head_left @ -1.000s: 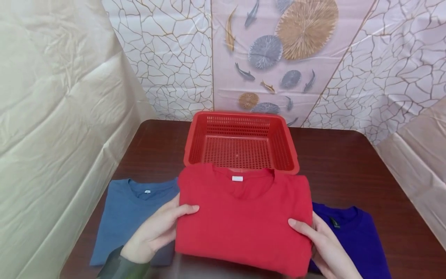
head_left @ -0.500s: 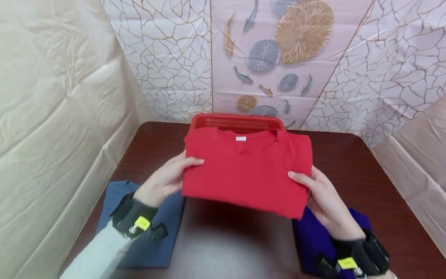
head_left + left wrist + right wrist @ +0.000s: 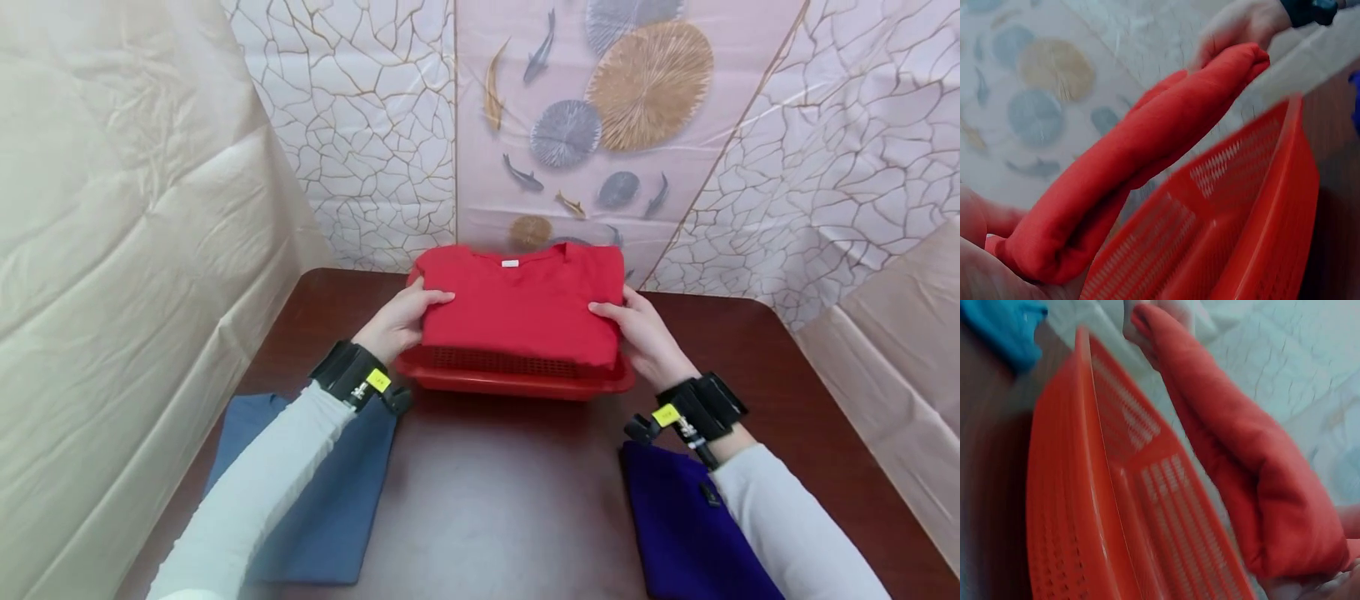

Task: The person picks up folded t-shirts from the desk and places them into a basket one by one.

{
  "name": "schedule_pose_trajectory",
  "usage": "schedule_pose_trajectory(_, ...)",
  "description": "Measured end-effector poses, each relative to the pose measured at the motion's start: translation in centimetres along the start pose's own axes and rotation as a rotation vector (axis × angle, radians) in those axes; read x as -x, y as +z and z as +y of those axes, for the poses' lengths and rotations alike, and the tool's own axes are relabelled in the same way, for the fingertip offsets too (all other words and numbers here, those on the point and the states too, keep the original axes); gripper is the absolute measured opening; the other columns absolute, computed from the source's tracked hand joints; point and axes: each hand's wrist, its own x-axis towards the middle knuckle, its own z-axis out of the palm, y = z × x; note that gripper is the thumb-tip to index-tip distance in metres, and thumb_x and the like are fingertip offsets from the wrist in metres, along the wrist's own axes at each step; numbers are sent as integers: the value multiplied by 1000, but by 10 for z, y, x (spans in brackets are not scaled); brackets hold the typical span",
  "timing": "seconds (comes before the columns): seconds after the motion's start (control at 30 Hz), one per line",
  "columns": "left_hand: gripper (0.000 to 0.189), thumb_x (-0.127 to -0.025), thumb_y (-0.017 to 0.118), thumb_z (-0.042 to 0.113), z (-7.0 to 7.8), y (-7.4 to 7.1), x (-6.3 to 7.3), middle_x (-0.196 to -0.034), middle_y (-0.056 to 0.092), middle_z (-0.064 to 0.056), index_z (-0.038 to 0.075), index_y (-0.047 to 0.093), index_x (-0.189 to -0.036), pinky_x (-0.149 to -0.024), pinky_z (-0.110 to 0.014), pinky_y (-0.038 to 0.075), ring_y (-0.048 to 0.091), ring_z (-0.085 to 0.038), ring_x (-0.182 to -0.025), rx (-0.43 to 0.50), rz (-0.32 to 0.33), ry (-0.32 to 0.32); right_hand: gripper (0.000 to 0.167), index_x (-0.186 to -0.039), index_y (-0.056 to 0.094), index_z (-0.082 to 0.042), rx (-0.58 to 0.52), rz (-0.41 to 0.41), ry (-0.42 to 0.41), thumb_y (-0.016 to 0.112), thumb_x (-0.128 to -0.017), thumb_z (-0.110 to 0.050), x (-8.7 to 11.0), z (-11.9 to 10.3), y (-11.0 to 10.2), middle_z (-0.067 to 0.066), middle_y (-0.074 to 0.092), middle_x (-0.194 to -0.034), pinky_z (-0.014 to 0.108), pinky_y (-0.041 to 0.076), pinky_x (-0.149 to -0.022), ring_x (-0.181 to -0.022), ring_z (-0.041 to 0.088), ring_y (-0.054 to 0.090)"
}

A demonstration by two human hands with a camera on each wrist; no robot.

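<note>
A folded red T-shirt (image 3: 521,312) with a white neck label is held up over the red plastic basket (image 3: 517,383). My left hand (image 3: 401,321) grips its left side, thumb on top and the other fingers underneath. On the opposite side my right hand (image 3: 645,333) holds it the same way. Both wrist views show the folded edge of the shirt (image 3: 1147,137) above the basket's perforated walls (image 3: 1063,506), apart from the basket floor. Most of the basket's inside is hidden by the shirt in the head view.
A folded blue-grey T-shirt (image 3: 322,500) lies on the left of the dark wooden table (image 3: 487,500), partly under my left arm. On the right lies a folded dark purple-blue T-shirt (image 3: 682,525), partly covered by my right arm. A patterned curtain (image 3: 375,125) hangs behind the table.
Both hands have carried the red T-shirt forward, away from me, from the near part of the table to above the basket. The two other shirts stay where they were.
</note>
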Motion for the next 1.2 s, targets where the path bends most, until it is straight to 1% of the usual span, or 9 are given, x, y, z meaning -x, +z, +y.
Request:
schedule_pose_trajectory(0.23, 88, -101, 54, 5, -10, -6, -37, -163, 24, -9, 33, -1, -163, -116, -50, 34, 36, -30, -141, -90, 81, -62, 67, -163, 14, -16, 112, 13, 114, 48, -105, -10, -38, 18, -2, 6, 46, -133, 28, 54, -82, -104, 16, 56)
schedule_pose_trajectory(0.4, 90, -99, 51, -1, -19, -4, -48, -166, 15, -10, 28, -5, -163, -119, -51, 30, 31, -32, -145, -196, 135, -94, 73, -163, -1, -14, 146, -14, 193, 38, -103, -2, -47, 30, 0, 16, 33, -148, 37, 47, -93, -114, 24, 47)
schedule_pose_trajectory(0.53, 88, -99, 49, -3, -29, -3, -53, -169, 5, -9, 19, -7, -163, -122, -47, 24, 20, -31, -149, -284, 148, -100, 71, -162, -1, -7, 197, -12, 250, 36, -102, 2, -53, 41, 5, 22, 27, -155, 47, 41, -107, -126, 32, 44)
schedule_pose_trajectory(0.63, 77, -99, 47, -4, -37, -6, -56, -165, 16, -13, 9, 6, -163, -121, -45, 26, 26, -30, -145, -360, 166, -112, 75, -162, -6, -7, 229, -12, 293, 37, -101, 2, -57, 49, 9, 24, 17, -161, 55, 31, -116, -139, 38, 33)
schedule_pose_trajectory(0.77, 50, -98, 46, -3, -43, -7, -56, -141, 44, -18, -5, 34, -146, -114, -43, 37, 46, -30, -127, -455, 174, -135, 89, -159, -20, -16, 280, 14, 318, 46, -102, -6, -59, 53, 9, 22, 0, -166, 62, 24, -118, -147, 42, 19)
schedule_pose_trajectory(0.9, 68, -99, 52, 9, -38, -6, -47, -149, 34, -19, -2, 16, -156, -118, -46, 31, 39, -32, -134, -548, 176, -121, 87, -161, -15, -18, 426, 0, 234, 51, -104, -16, -53, 49, 5, 23, 0, -167, 62, 25, -118, -150, 42, 17)
schedule_pose_trajectory(1.0, 82, -101, 54, 18, -33, -2, -39, -162, 15, -20, 3, 0, -160, -123, -50, 21, 21, -35, -148, -747, 171, -16, 72, -163, 11, -8, 710, -57, 64, 51, -104, -18, -45, 45, 4, 27, 13, -165, 61, 25, -118, -150, 43, 19)
schedule_pose_trajectory(1.1, 74, -101, 56, 22, -31, 6, -34, -165, 17, -21, 3, 17, -160, -122, -52, 20, 16, -36, -152, -1101, 142, 122, 56, -155, 37, -3, 1028, -131, -93, 53, -104, -21, -37, 45, 8, 27, 26, -161, 62, 22, -118, -150, 46, 20)
schedule_pose_trajectory(1.2, 62, -101, 58, 25, -35, 13, -30, -160, 32, -21, 3, 36, -155, -119, -53, 28, 29, -37, -149, -1409, 62, 150, 50, -150, 48, -6, 1224, -249, -112, 52, -105, -27, -34, 48, 14, 28, 32, -159, 64, 23, -117, -149, 49, 21)
